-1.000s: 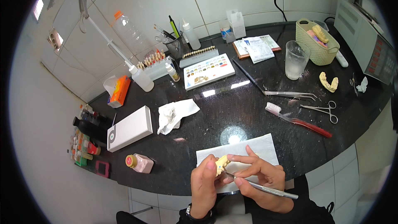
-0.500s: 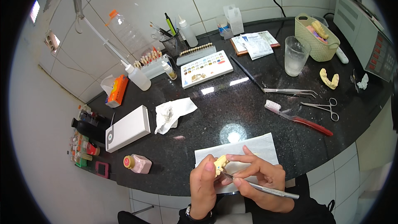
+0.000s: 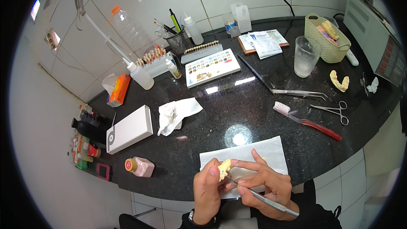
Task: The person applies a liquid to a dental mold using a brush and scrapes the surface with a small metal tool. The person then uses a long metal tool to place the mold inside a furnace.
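Note:
Between the thumb and fingers of my left hand point(image 3: 206, 190) is a small yellow dental cast point(image 3: 225, 169) with a bluish mark on it. My right hand point(image 3: 268, 185) is closed round a slim metal carving knife point(image 3: 271, 202), held like a pen. Its thin tip points at the lower side of the cast; whether it touches I cannot tell. One right fingertip rests at the cast's upper edge, and another finger sticks up. Both hands are over a white paper sheet point(image 3: 271, 150) at the table's front edge.
On the black table point(image 3: 220, 121), a red-handled toothbrush point(image 3: 311, 123), a clamp point(image 3: 335, 111) and tweezers point(image 3: 299, 93) lie to the right. A glass point(image 3: 306, 57) stands behind them. A pink bottle point(image 3: 143, 167), white box point(image 3: 131, 130) and crumpled tissue point(image 3: 178, 113) are on the left.
The knife's handle end has swung slightly down and left in my right hand. The cast has stayed in my left hand, and the whole view has shifted a little.

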Demonstrator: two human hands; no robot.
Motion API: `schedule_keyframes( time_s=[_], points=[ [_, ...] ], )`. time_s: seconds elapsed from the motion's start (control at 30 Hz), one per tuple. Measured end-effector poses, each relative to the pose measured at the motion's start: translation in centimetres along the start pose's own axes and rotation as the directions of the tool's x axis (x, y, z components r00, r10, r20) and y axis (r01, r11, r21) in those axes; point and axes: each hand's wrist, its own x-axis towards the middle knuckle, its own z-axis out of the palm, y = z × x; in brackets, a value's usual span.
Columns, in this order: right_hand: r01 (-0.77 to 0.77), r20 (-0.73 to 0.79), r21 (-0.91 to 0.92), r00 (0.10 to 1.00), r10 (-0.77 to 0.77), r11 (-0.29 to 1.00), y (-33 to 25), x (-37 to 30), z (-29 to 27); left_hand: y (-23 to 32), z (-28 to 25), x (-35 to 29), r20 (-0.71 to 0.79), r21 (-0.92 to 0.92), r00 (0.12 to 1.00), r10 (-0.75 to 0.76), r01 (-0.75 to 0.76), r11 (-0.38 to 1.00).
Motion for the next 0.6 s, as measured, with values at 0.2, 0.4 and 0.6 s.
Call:
schedule_keyframes(
  time_s=[0.2, 0.4, 0.6],
  points=[
    [0.028, 0.031, -0.057, 0.999, -0.026, 0.998, 0.2, 0.2, 0.1, 0.4, -0.1, 0.0, 0.006, -0.043, 0.999, -0.049, 0.049, 0.998],
    [-0.002, 0.009, 0.017, 1.000, 0.002, 1.000, 0.3, -0.2, -0.3, 1.0, 0.4, -0.1, 0.029, -0.022, 0.997, -0.067, 0.068, 0.997],
    [-0.015, -0.024, 0.009, 1.000, 0.015, 1.000, 0.3, -0.2, -0.1, 0.5, 0.0, 0.0, 0.020, -0.027, 0.999, -0.042, 0.043, 0.999]
  ],
)
